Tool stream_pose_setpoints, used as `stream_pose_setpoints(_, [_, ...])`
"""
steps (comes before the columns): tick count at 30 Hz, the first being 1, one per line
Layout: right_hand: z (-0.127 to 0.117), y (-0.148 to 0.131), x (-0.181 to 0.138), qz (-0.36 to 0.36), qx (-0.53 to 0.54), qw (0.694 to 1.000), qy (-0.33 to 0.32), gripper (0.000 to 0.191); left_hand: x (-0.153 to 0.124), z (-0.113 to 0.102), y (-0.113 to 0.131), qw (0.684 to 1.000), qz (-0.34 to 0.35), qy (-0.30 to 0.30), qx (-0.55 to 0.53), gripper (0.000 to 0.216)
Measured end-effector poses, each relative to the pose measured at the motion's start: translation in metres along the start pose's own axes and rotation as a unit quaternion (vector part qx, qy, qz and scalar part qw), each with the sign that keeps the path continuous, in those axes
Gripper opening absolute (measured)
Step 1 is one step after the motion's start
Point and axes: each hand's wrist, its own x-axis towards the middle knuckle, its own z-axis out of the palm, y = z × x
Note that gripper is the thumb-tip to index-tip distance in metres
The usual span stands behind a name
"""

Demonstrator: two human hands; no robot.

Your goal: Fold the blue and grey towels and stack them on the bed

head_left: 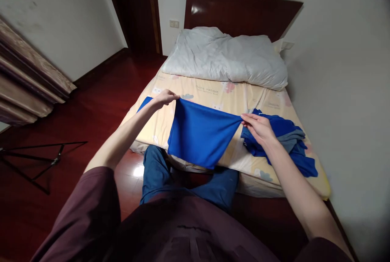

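Note:
A blue cloth (204, 132) hangs stretched between my two hands, above the near edge of the bed. My left hand (166, 98) pinches its upper left corner. At the upper right corner, my right hand (258, 127) grips the fabric between thumb and fingers. The cloth's lower edge droops in front of the mattress side. Just beyond my right hand lies a crumpled pile of blue and grey-blue fabric (286, 136). Another piece of blue cloth (144, 102) rests on the bed, partly hidden behind my left forearm.
The bed (234, 95) has a pale yellow patterned sheet. A bunched white quilt (225, 57) lies by the dark wooden headboard (237, 12). A black tripod leg frame (45, 158) stands on the red floor at left, near curtains (27, 79). A wall borders the bed's right side.

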Motion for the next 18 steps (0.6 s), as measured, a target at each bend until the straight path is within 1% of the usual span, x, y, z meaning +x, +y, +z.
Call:
stream_pose_setpoints(2, [0.013, 0.003, 0.022, -0.041, -0.015, 0.999, 0.017, 0.059, 0.02, 0.003, 0.008, 0.999, 0.036, 0.037, -0.002, 0.035])
stream_pose_setpoints(5, [0.023, 0.003, 0.047, -0.152, -0.04, 0.987, 0.044, 0.055, 0.041, 0.001, 0.025, 0.987, 0.11, 0.114, 0.004, 0.031])
stream_pose_setpoints(7, [0.022, 0.006, 0.055, -0.22, -0.051, 0.973, 0.054, 0.052, 0.046, -0.004, 0.03, 0.974, 0.171, 0.15, 0.022, 0.031])
stream_pose_setpoints(9, [0.016, 0.018, 0.055, -0.259, -0.071, 0.962, 0.053, 0.048, 0.045, -0.006, 0.023, 0.96, 0.224, 0.163, 0.045, 0.033])
stream_pose_setpoints(10, [0.012, 0.028, 0.052, -0.264, -0.086, 0.959, 0.049, 0.047, 0.041, -0.004, 0.013, 0.956, 0.238, 0.162, 0.057, 0.034])
stream_pose_setpoints(11, [0.009, 0.041, 0.047, -0.253, -0.101, 0.961, 0.043, 0.045, 0.035, 0.0, 0.001, 0.957, 0.237, 0.153, 0.068, 0.034])
stream_pose_setpoints(12, [0.006, 0.058, 0.041, -0.227, -0.115, 0.966, 0.036, 0.044, 0.027, 0.008, -0.015, 0.961, 0.225, 0.141, 0.079, 0.033])
stream_pose_setpoints(13, [0.005, 0.078, 0.031, -0.192, -0.126, 0.973, 0.029, 0.044, 0.017, 0.018, -0.034, 0.969, 0.194, 0.124, 0.088, 0.032])
stream_pose_setpoints(14, [0.005, 0.1, 0.02, -0.144, -0.133, 0.98, 0.025, 0.045, 0.005, 0.032, -0.055, 0.981, 0.141, 0.101, 0.091, 0.03])
stream_pose_setpoints(15, [0.007, 0.124, 0.007, -0.105, -0.136, 0.985, 0.023, 0.046, -0.009, 0.048, -0.077, 0.986, 0.107, 0.089, 0.092, 0.026])
stream_pose_setpoints(17, [0.014, 0.173, -0.022, -0.049, -0.139, 0.989, 0.021, 0.047, -0.041, 0.085, -0.122, 0.992, 0.053, 0.069, 0.094, 0.018])
stream_pose_setpoints(18, [0.019, 0.197, -0.036, -0.019, -0.141, 0.99, 0.021, 0.047, -0.057, 0.103, -0.144, 0.994, 0.024, 0.057, 0.092, 0.02])
